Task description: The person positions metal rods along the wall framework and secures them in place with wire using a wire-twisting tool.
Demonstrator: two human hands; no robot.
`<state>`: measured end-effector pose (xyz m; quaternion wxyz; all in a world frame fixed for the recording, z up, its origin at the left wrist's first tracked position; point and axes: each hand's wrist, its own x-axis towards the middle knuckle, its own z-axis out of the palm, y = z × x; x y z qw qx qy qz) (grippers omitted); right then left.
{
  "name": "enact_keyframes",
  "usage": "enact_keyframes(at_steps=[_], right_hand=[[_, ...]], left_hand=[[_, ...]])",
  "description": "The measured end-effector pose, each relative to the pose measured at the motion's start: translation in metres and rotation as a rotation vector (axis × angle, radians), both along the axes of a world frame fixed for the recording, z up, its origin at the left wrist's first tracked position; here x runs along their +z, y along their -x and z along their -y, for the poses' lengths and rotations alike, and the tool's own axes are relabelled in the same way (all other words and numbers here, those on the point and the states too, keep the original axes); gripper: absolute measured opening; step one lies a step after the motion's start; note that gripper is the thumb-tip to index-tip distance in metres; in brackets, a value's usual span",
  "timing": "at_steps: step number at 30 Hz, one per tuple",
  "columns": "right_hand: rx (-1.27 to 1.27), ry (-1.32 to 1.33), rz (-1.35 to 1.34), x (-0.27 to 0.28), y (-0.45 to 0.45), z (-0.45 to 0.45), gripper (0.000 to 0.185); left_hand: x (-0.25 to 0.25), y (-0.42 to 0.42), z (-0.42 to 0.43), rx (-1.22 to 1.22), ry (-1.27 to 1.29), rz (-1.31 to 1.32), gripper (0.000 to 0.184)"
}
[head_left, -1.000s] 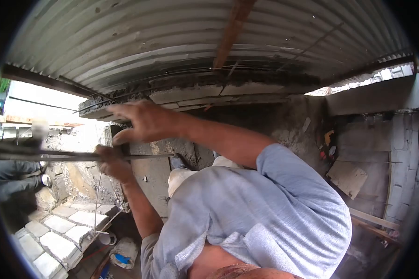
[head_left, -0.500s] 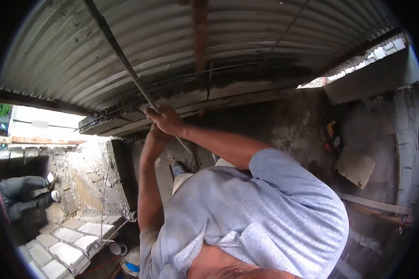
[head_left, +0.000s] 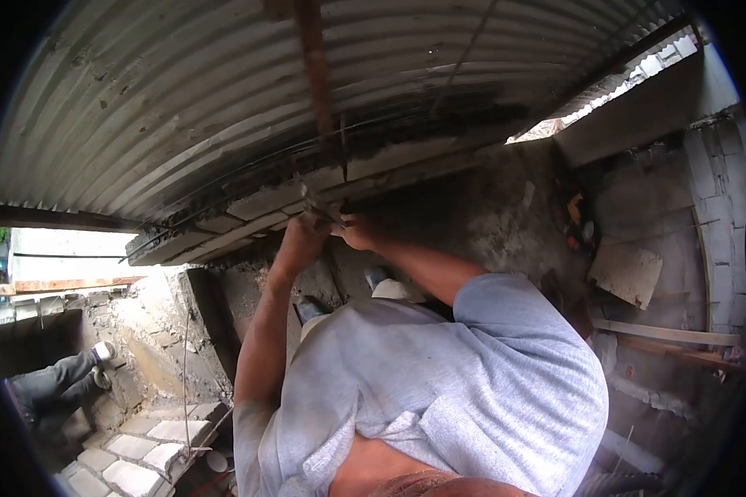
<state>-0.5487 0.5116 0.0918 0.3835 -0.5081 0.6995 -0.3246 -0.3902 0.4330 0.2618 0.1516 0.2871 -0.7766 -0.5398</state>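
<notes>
My left hand (head_left: 307, 234) and my right hand (head_left: 358, 232) are close together in front of my chest, just below the edge of a block wall (head_left: 261, 203). The fingers of both are closed round a thin, long thing, seen nearly end-on, its pale upper part (head_left: 308, 195) showing above the left hand. It looks like the rod seen in the earlier views. How far it extends is hard to make out against the dark wall.
Corrugated metal sheeting (head_left: 182, 99) with a rusty beam (head_left: 313, 66) spans the top. Another person's legs (head_left: 58, 381) show at the left, above a block ledge (head_left: 133, 464). A board (head_left: 626, 273) leans at the right. A thin upright wire (head_left: 186, 364) stands at the left.
The rod was level in my left hand, then slanted up with both hands on it; now it points away, nearly end-on. My hands have moved right, and the view has shifted.
</notes>
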Motion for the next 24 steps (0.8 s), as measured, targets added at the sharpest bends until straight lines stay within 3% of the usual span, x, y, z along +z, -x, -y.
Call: enact_keyframes(at_steps=[2,6,8,10,11,13,15,19,24], right_hand=[[0.099,-0.073,0.098,0.014,0.011,-0.015,0.045],[0.014,0.025,0.342,-0.029,0.032,-0.028,0.043],[-0.057,-0.099,0.156,-0.027,0.048,-0.041,0.042],[-0.043,0.079,-0.146,-0.005,0.065,-0.056,0.034],[-0.070,0.234,-0.272,-0.027,0.077,-0.068,0.034],[-0.095,0.388,-0.393,-0.051,0.102,-0.092,0.034],[-0.356,-0.007,-0.041,-0.035,0.120,-0.116,0.033],[-0.371,0.068,0.059,-0.060,0.166,-0.168,0.031],[-0.489,-0.060,0.030,-0.055,0.187,-0.213,0.030]], left_hand=[[-0.025,0.007,-0.007,-0.012,-0.010,-0.118,0.030],[-0.038,0.029,-0.022,-0.004,0.145,-0.045,0.019],[-0.048,0.034,-0.019,0.028,0.184,-0.030,0.017],[-0.060,0.034,-0.012,0.096,0.239,-0.103,0.017],[-0.056,0.034,-0.009,0.100,0.237,-0.097,0.017],[-0.033,0.036,-0.003,0.074,0.316,-0.065,0.016],[0.002,0.045,0.002,0.077,0.295,-0.086,0.017],[0.121,0.071,-0.002,0.152,0.123,-0.080,0.018],[0.232,0.089,0.016,0.169,0.325,-0.283,0.023]])
